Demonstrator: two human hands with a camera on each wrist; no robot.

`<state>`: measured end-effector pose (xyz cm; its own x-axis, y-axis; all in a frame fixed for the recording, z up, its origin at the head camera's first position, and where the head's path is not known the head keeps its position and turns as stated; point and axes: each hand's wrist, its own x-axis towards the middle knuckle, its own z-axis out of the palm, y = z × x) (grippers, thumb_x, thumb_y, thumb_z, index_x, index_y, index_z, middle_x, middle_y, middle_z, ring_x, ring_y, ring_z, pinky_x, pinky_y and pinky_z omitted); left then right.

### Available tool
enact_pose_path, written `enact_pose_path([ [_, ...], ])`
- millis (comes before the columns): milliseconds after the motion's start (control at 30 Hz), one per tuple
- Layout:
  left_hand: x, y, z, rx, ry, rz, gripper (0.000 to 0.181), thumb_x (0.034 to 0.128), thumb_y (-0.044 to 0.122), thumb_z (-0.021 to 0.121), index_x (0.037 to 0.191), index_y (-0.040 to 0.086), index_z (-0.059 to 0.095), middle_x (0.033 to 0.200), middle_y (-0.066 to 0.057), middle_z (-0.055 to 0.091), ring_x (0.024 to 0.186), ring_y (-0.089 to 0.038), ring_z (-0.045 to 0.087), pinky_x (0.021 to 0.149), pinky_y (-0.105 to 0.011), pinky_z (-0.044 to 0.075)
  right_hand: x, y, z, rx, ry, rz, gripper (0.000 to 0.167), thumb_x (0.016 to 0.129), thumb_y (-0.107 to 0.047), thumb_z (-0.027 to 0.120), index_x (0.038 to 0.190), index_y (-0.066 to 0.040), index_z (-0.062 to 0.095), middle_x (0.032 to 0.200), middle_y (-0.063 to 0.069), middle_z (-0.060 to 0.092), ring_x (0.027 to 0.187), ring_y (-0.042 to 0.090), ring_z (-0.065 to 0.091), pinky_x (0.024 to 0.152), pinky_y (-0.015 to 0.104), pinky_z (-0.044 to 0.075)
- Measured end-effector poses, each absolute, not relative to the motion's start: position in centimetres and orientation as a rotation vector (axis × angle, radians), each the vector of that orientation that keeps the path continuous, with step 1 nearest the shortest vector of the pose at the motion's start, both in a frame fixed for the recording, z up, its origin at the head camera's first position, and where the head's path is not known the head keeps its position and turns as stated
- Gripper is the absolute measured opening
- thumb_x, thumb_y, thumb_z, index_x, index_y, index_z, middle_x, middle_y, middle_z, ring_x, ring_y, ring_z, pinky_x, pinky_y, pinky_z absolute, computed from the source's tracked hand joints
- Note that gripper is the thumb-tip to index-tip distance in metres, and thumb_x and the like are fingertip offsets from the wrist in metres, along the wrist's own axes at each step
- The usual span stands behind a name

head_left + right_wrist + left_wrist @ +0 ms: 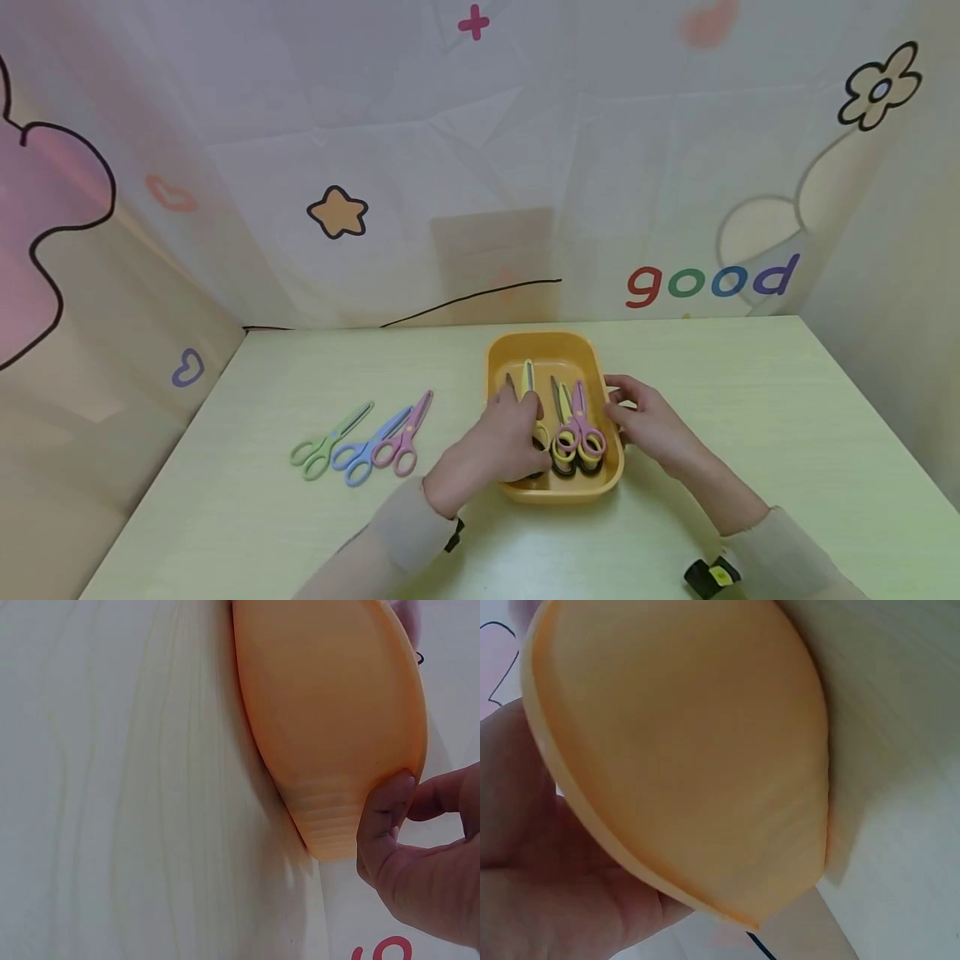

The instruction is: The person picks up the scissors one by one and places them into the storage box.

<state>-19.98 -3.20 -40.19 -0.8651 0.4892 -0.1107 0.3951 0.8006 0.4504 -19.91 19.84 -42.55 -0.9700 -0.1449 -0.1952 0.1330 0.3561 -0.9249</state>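
Observation:
A yellow-orange tray (553, 497) holds several scissors. On its right side, pink scissors (578, 421) lie over yellow ones (566, 404) and others with black handles. My left hand (491, 442) reaches over the tray's left side, on or just above yellow scissors (528, 375) and a dark blade; its grip is hidden. In the left wrist view, the hand (547, 855) is behind the rim of the tray (697, 742). My right hand (660, 425) pinches the tray's right rim; the right wrist view shows this hand (427, 862) with its thumb against the outer wall (330, 712).
Left of the tray, green scissors (330, 442), blue scissors (371, 446) and another pink pair (405, 437) lie fanned on the pale table (247, 525), handles toward the front. A printed cloth (495, 167) stands behind the table's back edge.

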Motion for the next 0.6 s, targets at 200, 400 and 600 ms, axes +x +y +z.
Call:
enact_pose_path([
  [200,-20.4,-2.5,-40.8,0.706,2.783,0.474,0.040,0.0826,0.027,0.084,0.107,0.008,0.058,0.151,-0.046,0.025,0.135,-0.054,0.041,0.100,-0.054,0.050,-19.9,19.8,-42.5,-0.008,2.373,-1.661,0.050,0.105,-0.007,0.049,0.152,0.005,0.037,0.118,0.020,0.046,0.093,0.028,0.054,0.068,0.029,0.056],
  [400,-20.7,-1.9,-41.0,0.687,2.779,0.332,0.041,0.0849,0.033,0.083,0.106,0.007,0.059,0.151,-0.046,0.026,0.132,-0.052,0.046,0.095,-0.050,0.055,-19.9,19.9,-42.6,-0.010,2.378,-1.657,0.050,0.105,-0.007,0.049,0.152,0.005,0.037,0.118,0.020,0.046,0.093,0.028,0.055,0.069,0.029,0.056],
  [600,-20.8,-1.6,-40.8,0.684,2.772,0.192,0.040,0.0849,0.033,0.082,0.104,0.006,0.060,0.146,-0.042,0.039,0.128,-0.048,0.051,0.091,-0.046,0.057,-19.7,19.8,-42.6,-0.022,2.374,-1.664,0.050,0.105,-0.007,0.049,0.151,0.006,0.036,0.118,0.020,0.046,0.091,0.027,0.055,0.067,0.029,0.056],
])
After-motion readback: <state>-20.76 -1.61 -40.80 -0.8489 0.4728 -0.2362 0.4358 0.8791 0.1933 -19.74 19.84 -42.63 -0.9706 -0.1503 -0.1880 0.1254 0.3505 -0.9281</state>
